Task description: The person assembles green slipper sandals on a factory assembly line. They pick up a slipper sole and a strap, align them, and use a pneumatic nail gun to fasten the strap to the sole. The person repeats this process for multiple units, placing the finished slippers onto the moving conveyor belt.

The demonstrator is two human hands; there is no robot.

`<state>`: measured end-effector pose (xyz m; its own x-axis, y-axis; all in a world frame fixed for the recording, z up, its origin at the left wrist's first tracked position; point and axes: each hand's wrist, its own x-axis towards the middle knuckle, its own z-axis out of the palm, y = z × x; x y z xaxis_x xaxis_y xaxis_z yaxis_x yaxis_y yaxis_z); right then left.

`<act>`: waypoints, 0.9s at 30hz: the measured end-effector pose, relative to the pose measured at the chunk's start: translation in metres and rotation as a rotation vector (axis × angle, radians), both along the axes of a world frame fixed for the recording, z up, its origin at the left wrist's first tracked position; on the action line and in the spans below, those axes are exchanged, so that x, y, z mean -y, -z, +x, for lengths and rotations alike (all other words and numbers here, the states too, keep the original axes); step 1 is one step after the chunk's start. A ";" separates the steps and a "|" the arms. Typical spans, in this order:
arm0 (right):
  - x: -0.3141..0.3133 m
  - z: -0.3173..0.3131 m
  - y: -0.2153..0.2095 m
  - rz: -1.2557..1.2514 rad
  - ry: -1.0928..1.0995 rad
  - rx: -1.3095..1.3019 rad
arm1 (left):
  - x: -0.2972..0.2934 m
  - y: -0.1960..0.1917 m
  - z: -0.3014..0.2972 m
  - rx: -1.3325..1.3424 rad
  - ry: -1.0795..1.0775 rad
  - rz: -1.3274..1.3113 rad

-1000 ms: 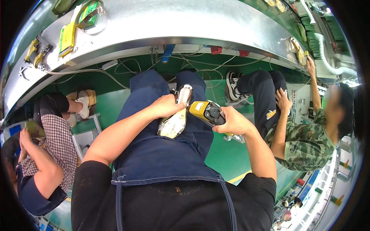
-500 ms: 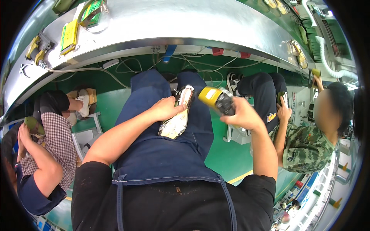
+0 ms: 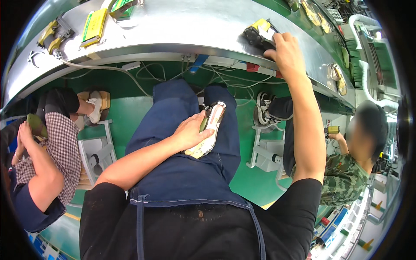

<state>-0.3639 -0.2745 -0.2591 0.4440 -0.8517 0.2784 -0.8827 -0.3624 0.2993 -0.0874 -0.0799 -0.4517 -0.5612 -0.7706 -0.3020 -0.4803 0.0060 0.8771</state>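
Observation:
My left hand (image 3: 192, 132) is closed around a shoe on a last (image 3: 209, 138), laid sole up across my lap. The bottom is pale, with a bristly yellowish patch at its near end and green upper material at the side. Reaching forward to the right of the metal bench, my right hand (image 3: 286, 52) has its thumb and fingers around the near end of a yellow-and-black handheld power tool (image 3: 260, 35). That tool rests on the bench top near the front edge; its grip is partly hidden by my fingers.
On the metal bench (image 3: 173, 30) lie a yellow-and-black air tool (image 3: 54, 38) with a hose, a yellow box (image 3: 93, 28) and shoe parts (image 3: 338, 78). Cables (image 3: 151, 71) hang beneath. A co-worker (image 3: 43, 160) sits left, another (image 3: 351, 169) right; a stool (image 3: 266, 149) stands nearby.
My right hand has carried the yellow-and-black power tool from beside my lap forward onto the bench. My left hand still holds the shoe, now gripping with fingers spread further along its side.

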 end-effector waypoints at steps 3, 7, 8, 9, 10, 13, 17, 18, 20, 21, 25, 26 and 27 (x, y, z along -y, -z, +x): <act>-0.032 0.022 -0.002 0.185 0.157 0.028 | 0.003 -0.004 0.002 -0.018 -0.004 0.025; -0.118 0.060 0.010 1.002 0.262 0.376 | -0.005 0.004 0.004 -0.035 -0.052 -0.038; -0.135 0.064 0.019 1.205 0.333 0.371 | -0.004 0.000 0.004 -0.033 -0.042 -0.017; -0.150 0.066 0.030 1.269 0.331 0.334 | -0.001 -0.008 0.004 -0.031 -0.030 0.005; -0.160 0.067 0.042 1.333 0.325 0.298 | 0.000 -0.012 0.005 -0.026 -0.019 0.026; -0.176 0.064 0.067 1.380 0.339 0.293 | -0.002 -0.006 0.004 -0.040 -0.028 -0.009; -0.164 0.069 0.067 1.438 0.279 0.201 | -0.001 -0.008 0.005 -0.039 -0.038 -0.011; -0.162 0.069 0.068 1.445 0.266 0.169 | -0.001 -0.009 0.005 -0.035 -0.037 -0.017; -0.155 0.071 0.068 1.480 0.263 0.125 | 0.000 -0.009 0.006 -0.034 -0.037 -0.017; -0.150 0.075 0.065 1.509 0.273 0.114 | 0.000 -0.010 0.006 -0.036 -0.036 -0.011; -0.140 0.089 0.054 1.674 0.598 0.297 | 0.001 -0.013 0.007 -0.052 -0.045 0.018; -0.141 0.088 0.055 1.642 0.553 0.263 | 0.001 -0.013 0.007 -0.048 -0.044 0.007; -0.144 0.086 0.058 1.609 0.509 0.231 | 0.000 -0.014 0.007 -0.044 -0.043 -0.003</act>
